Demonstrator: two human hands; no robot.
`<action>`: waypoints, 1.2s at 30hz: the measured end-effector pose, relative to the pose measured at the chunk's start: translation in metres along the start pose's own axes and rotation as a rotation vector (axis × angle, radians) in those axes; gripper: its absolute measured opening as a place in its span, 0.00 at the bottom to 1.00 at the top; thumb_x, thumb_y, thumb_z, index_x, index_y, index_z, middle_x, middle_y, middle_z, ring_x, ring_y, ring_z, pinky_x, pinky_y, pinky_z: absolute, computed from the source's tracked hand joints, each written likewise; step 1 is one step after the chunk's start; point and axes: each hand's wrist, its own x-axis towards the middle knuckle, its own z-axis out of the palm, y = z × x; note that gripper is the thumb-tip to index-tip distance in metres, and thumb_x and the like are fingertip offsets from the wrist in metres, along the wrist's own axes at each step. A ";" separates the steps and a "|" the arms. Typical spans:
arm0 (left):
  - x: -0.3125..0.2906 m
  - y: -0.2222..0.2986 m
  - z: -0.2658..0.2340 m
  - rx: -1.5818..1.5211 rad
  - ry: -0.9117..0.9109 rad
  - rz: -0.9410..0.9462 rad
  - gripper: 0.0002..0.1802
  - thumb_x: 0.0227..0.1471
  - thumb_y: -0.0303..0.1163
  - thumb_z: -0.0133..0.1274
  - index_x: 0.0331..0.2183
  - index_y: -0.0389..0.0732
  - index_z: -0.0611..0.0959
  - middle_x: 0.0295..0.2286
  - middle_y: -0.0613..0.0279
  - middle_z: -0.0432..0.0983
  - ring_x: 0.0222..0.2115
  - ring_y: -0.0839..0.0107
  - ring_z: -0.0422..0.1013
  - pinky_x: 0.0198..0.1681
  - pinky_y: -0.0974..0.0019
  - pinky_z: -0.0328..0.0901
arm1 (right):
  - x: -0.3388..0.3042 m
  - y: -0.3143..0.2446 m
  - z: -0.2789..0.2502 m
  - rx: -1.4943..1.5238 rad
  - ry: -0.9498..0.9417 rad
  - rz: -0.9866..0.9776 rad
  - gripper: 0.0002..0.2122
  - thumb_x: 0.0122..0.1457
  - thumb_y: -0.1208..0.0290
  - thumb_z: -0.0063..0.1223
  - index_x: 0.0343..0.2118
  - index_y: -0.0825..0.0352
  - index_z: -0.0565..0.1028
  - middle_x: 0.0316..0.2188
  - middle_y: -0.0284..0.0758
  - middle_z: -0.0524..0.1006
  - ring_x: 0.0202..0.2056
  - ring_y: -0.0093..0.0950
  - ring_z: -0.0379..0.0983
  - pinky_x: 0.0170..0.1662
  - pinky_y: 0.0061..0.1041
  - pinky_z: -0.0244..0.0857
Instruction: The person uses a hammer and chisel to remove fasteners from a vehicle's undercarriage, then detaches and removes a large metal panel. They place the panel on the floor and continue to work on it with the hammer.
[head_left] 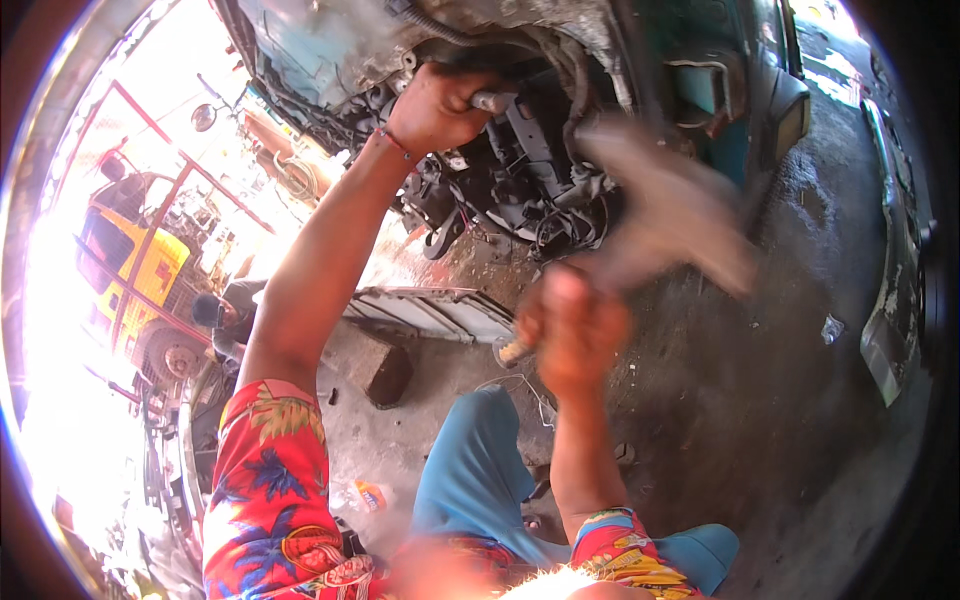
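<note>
My left hand [437, 112] reaches up into the open front of a vehicle [330, 45], fingers closed round a short metal rod [492, 102]. The rod's blunt, greyish end pokes out toward the right, and its other end is hidden. Below and to the right, my right hand [578, 330] grips a hammer. Motion smears the hammer's head [675, 200], which is up beside the engine parts [525, 165], apart from the rod. The pale butt of the handle [512, 350] sticks out at the left of my fist.
Hoses and cables hang round the engine bay. A ribbed metal panel [440, 312] and a brown block [375, 368] lie on the floor below. At far right lies a long curved panel [893, 270]. A person [232, 310] crouches at left, near a yellow vehicle [150, 255].
</note>
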 end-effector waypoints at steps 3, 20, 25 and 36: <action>-0.006 -0.005 0.003 0.032 -0.019 -0.070 0.18 0.48 0.31 0.67 0.44 0.48 0.92 0.40 0.53 0.87 0.40 0.48 0.82 0.45 0.55 0.77 | -0.011 -0.063 -0.024 0.386 0.049 -0.379 0.18 0.79 0.52 0.37 0.39 0.62 0.69 0.23 0.31 0.73 0.20 0.26 0.69 0.24 0.35 0.68; -0.044 0.011 0.029 0.094 -0.278 0.072 0.22 0.38 0.31 0.67 0.41 0.51 0.92 0.35 0.59 0.88 0.35 0.55 0.83 0.35 0.56 0.77 | -0.035 0.087 -0.036 -0.348 -0.059 0.402 0.15 0.72 0.62 0.53 0.38 0.73 0.77 0.23 0.48 0.77 0.26 0.47 0.76 0.32 0.41 0.68; -0.065 0.038 0.060 0.120 -0.304 0.259 0.28 0.27 0.29 0.62 0.40 0.50 0.90 0.27 0.64 0.82 0.27 0.59 0.79 0.28 0.55 0.73 | -0.032 0.081 -0.056 -0.437 -0.036 0.350 0.16 0.73 0.60 0.53 0.36 0.72 0.75 0.20 0.40 0.73 0.23 0.33 0.69 0.30 0.37 0.64; -0.030 0.012 0.038 0.208 -0.158 0.196 0.30 0.28 0.26 0.64 0.42 0.49 0.91 0.27 0.62 0.83 0.27 0.57 0.79 0.30 0.57 0.74 | -0.020 0.066 -0.052 -0.312 -0.041 0.349 0.16 0.73 0.61 0.55 0.34 0.71 0.75 0.18 0.33 0.70 0.22 0.20 0.63 0.27 0.32 0.60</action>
